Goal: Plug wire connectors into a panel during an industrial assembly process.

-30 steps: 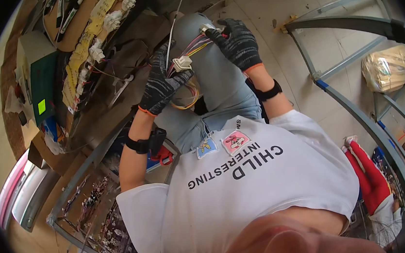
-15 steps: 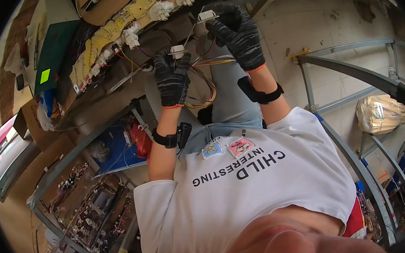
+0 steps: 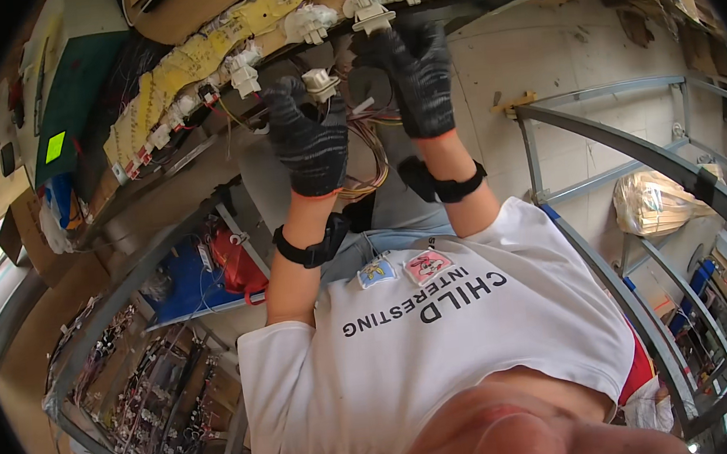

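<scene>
Head view, cream-white boxy connector (image 3: pixel 321 83), wide-flanged, pinched by left hand (image 3: pixel 310 140), right hand (image 3: pixel 418 86) blurred, grip unclear.

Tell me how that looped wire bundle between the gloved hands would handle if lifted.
The wire bundle would likely flop and sag, since it already curves in a loose loop. It may tangle or snag, as its many thin strands run close together.
</scene>
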Tool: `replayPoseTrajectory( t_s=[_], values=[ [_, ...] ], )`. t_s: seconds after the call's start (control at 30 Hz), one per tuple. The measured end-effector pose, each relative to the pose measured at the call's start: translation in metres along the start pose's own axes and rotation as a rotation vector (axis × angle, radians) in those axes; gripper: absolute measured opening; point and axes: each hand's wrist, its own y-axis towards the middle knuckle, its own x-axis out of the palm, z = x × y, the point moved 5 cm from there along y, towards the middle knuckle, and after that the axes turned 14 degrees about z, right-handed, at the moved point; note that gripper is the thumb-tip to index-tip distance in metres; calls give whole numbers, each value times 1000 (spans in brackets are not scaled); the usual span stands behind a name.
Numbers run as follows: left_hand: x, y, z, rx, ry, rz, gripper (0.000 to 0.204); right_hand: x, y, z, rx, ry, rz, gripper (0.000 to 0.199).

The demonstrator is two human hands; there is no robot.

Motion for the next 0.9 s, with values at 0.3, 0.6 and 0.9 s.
replayPoseTrajectory(
  t_s=[0.3, 0.6, 0.9],
  values=[
    [10, 27, 31, 87, -33, -72, 49, 11, -8, 24, 287, -173, -462, 24],
    [-7, 44, 45, 259, -13, 42, 26, 19, -9, 27, 317, -20, -301, 24],
    [-2, 69, 44, 415, 55, -112, 21, -70, -81, 49, 288, -161, -390, 37]
  ],
)
